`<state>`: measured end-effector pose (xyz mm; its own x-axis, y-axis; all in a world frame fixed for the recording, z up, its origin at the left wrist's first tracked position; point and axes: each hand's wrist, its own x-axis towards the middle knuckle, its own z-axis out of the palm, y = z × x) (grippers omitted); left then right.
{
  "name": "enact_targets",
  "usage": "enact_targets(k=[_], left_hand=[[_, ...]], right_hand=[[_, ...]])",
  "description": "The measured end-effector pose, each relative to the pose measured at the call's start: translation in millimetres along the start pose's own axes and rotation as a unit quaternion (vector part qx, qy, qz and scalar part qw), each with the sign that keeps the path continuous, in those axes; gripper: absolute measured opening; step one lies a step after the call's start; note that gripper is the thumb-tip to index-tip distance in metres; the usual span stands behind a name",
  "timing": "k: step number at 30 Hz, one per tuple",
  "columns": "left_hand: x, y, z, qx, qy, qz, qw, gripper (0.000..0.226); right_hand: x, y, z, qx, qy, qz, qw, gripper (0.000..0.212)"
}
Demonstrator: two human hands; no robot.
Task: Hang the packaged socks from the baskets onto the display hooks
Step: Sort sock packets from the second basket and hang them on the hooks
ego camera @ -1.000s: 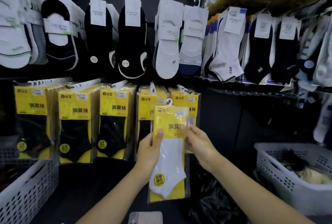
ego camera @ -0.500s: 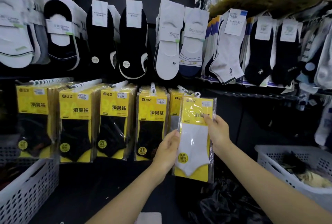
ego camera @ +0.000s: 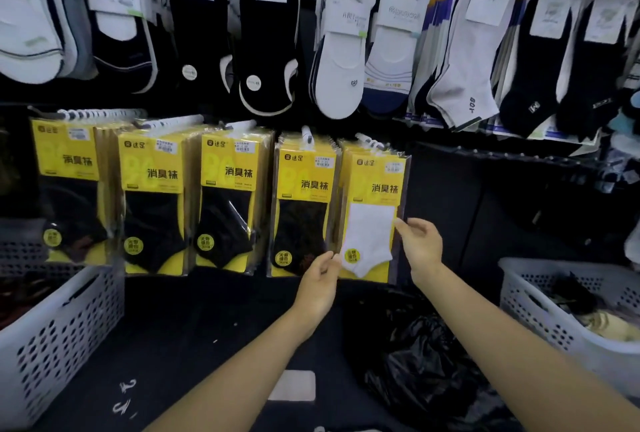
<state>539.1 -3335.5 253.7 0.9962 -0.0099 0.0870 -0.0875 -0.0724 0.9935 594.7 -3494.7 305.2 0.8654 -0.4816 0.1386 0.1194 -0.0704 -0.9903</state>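
Because the pack (ego camera: 372, 220) with the white sock appears to hang from the hook (ego camera: 369, 141) at the right end of the lower row, my hands are low on it. Down there, away from the hanger, a light touch can square it without lifting it off.

My left hand (ego camera: 320, 281) has thumb and fingertips drawn together at the pack's lower left corner. I cannot tell whether they pinch the film or only touch it. My right hand (ego camera: 422, 246) is loose and holds nothing, with one fingertip against the pack's right edge. With a hand on each side, I can stop the pack swinging and line it up with the black packs (ego camera: 301, 210) just to its left, which face forward the same way. I judge that white gets its own hook so the colours are sorted.

This pack looks as good as hung, with only the letting go left. More stock lies in the basket (ego camera: 540, 296) near my right, and another basket (ego camera: 62, 320) stands at my left, so the job as a whole is not finished. The film looks slick and light, so a careless pull could slide the pack along the hook.
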Motion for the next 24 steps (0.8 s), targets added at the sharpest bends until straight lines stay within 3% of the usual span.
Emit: enact_targets(k=[4,10,15,18,21,24], left_hand=[[-29,-69,-12,0.062,-0.017,-0.061,0.996,0.046],[-120,-202,-48,0.159,-0.001,-0.174,0.972,0.032],[-198,-288,-81,0.182,0.045,-0.296,0.937,0.029],[-230,-322,-98,0.161,0.034,-0.384,0.908,0.039],[-247,-337,-109,0.172,0.009,-0.432,0.885,0.033],[-256,-344,-109,0.166,-0.044,-0.441,0.881,0.028]], right_hand=[[-40,59,-18,-0.034,-0.012,0.008,0.999,0.031],[-127,197,-41,-0.112,-0.138,0.132,0.975,0.03],[-202,309,-64,-0.27,-0.275,0.284,0.878,0.036],[-235,353,-75,-0.269,-0.301,0.376,0.834,0.012],[-252,376,-85,-0.285,-0.32,0.401,0.81,0.009],[-266,390,-90,-0.31,-0.376,0.419,0.766,0.038]])
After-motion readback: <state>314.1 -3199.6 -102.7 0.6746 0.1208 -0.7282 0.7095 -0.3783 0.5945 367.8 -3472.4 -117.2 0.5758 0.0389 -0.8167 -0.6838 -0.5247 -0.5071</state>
